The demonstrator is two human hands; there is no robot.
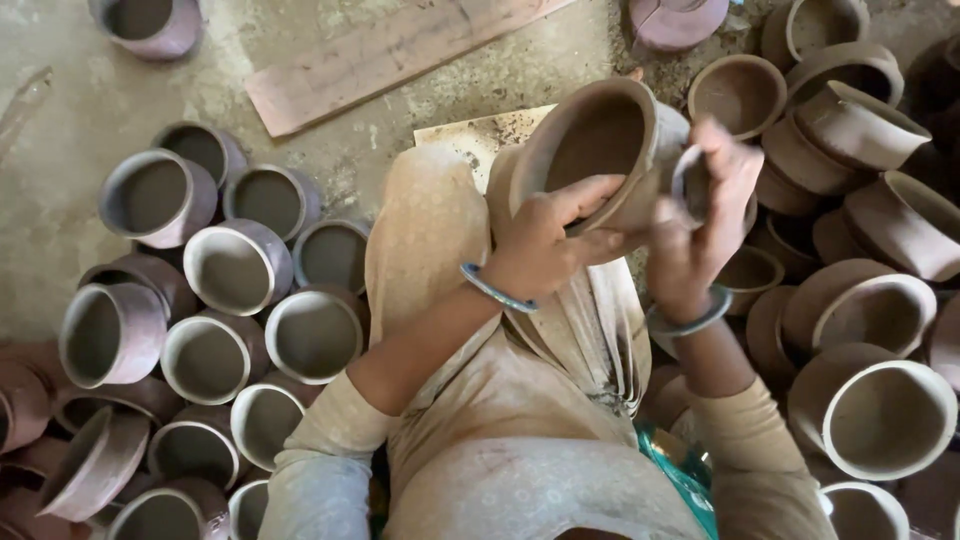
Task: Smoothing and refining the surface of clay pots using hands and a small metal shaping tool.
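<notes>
I hold a brown clay pot above my lap, tilted so its open mouth faces down-left toward me and its axis runs up-right; my left hand clasps the lower rim with the thumb inside, and my right hand presses a small rounded tool against the pot's outer wall, fingers closed around it. The pot's inside is bare. Greyish pots crowd the floor on my left and brown pots are stacked tight on my right, all showing hollow interiors, leaving open floor only ahead near a flat board.
</notes>
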